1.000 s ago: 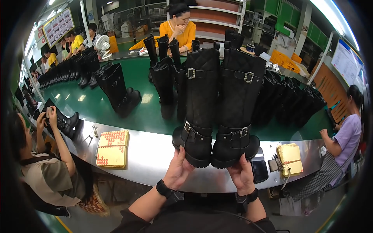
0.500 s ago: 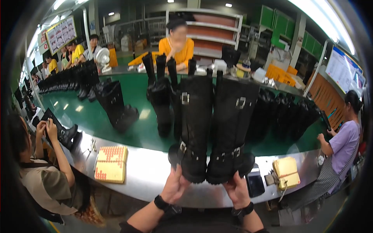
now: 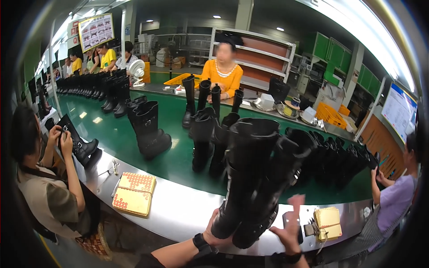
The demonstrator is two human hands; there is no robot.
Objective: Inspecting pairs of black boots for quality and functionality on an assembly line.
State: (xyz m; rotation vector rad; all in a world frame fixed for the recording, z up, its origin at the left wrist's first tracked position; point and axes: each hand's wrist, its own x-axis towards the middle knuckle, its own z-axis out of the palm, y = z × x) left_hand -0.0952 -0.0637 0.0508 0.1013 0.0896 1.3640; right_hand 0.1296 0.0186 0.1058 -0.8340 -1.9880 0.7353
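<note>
The boots (image 3: 245, 178) are in front of me over the near edge of the steel counter (image 3: 183, 201), close together, shafts leaning to the right and their tops pointing away from me. My left hand (image 3: 218, 236) has its fingers curled round the foot of the left boot, low by the sole. My right hand (image 3: 289, 228) is spread wide beside the right boot, to its right and in front of the counter; it is blurred, and whether the thumb touches the leather I can't tell. With a hold this low and one-sided, I judge the tall shafts will want to tip, so the left grip should sit well under the heels, firm at the sole and gentle on the leather. The right palm would serve best close by, ready to steady the right boot before it slides off its mate. The buckle (image 3: 296, 175) looks able to scratch, so I'd want it turned clear of the other shaft. The right card stack (image 3: 328, 223), at the counter's right, deserves room from any swinging toe.
</note>
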